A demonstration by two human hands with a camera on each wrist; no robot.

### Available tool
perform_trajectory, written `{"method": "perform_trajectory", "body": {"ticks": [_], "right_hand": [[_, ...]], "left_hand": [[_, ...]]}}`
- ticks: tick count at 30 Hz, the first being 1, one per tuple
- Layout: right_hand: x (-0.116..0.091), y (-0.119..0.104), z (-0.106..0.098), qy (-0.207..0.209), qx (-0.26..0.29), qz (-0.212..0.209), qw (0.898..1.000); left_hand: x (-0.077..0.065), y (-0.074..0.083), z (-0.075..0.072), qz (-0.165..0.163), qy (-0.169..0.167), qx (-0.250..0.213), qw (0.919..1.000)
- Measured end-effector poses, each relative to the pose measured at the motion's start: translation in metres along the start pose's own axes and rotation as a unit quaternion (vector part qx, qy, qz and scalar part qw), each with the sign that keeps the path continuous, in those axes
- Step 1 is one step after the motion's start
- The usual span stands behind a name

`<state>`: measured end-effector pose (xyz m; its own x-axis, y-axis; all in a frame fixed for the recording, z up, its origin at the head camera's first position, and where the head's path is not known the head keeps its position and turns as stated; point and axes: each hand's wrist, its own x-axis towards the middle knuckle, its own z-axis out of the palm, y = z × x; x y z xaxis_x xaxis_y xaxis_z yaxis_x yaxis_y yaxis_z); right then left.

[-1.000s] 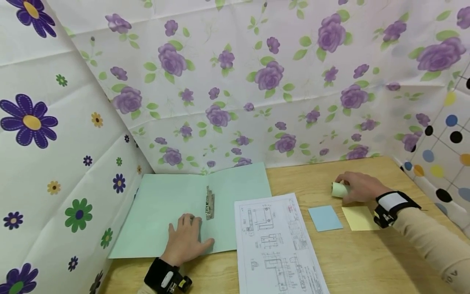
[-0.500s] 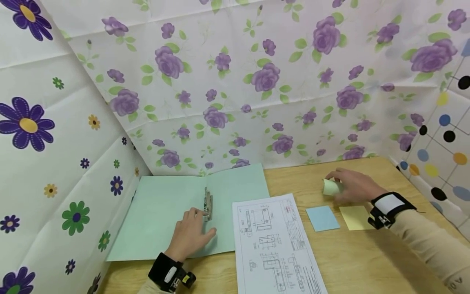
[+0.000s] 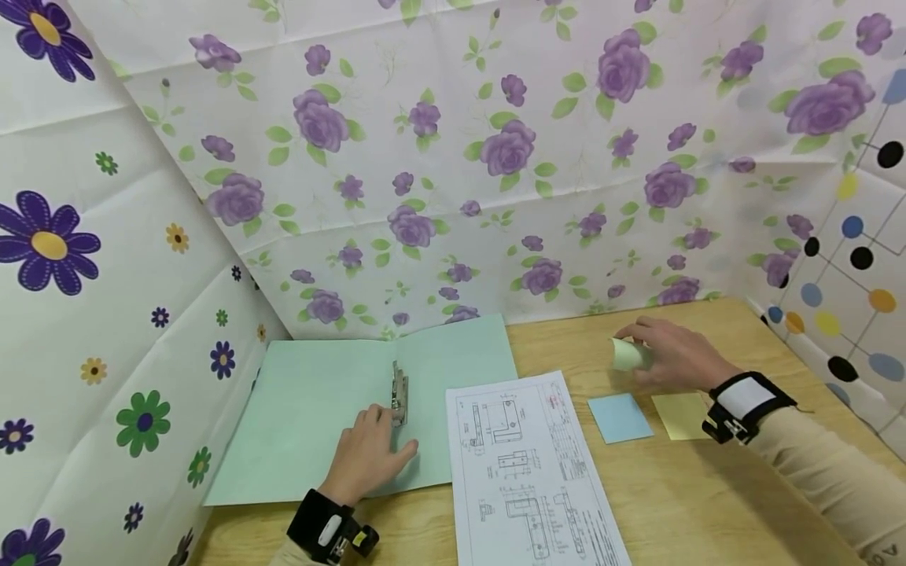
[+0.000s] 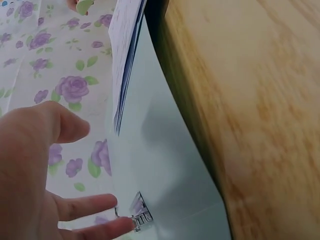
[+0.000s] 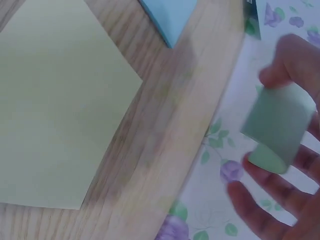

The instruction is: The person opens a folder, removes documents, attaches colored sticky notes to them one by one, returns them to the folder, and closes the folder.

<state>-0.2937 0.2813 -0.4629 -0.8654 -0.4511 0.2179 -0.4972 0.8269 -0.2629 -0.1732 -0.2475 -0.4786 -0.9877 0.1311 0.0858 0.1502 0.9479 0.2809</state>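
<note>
My right hand holds a pale green sticky note, bent into a curve, above the table's back right area. In the right wrist view the green note sits between thumb and fingers, its lower edge curling inward. My left hand, fingers loosely extended, is over an open mint green folder, fingertips right by its metal lever clip. The left wrist view has the thumb raised apart from the fingers, and the clip just beyond the fingertips.
A stack of printed technical drawings overlaps the folder's right front corner. Right of it, a blue sticky pad and a yellow sticky pad lie side by side on the wooden table. Flowered sheets wall the back and left.
My right hand has carried the curved green note left, away from its earlier place behind the yellow pad. My left hand has shifted slightly right, its fingertips now close to the clip.
</note>
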Motion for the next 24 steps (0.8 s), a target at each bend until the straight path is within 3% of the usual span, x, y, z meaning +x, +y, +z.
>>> {"method": "perform_trajectory", "body": {"ticks": [4,8,11,18,24], "right_hand": [[-0.003,-0.009,0.003,0.079,-0.046,-0.054,0.994],[-0.002,-0.018,0.009,0.179,-0.101,-0.122,0.971],[0.001,-0.025,0.012,0.231,-0.117,-0.155,0.953],[0.004,-0.043,0.016,0.273,-0.117,-0.192,0.935],[0.008,-0.063,0.020,0.293,-0.118,-0.204,0.927]], "left_hand": [[0.002,0.001,0.002,0.008,0.016,-0.016,0.9997],[0.004,0.003,0.003,0.019,0.036,-0.056,0.9976],[0.009,0.005,0.003,0.034,0.050,-0.088,0.9942],[0.020,0.017,0.002,0.075,0.079,-0.127,0.9859],[0.035,0.041,-0.003,0.111,0.095,-0.156,0.9770]]}}
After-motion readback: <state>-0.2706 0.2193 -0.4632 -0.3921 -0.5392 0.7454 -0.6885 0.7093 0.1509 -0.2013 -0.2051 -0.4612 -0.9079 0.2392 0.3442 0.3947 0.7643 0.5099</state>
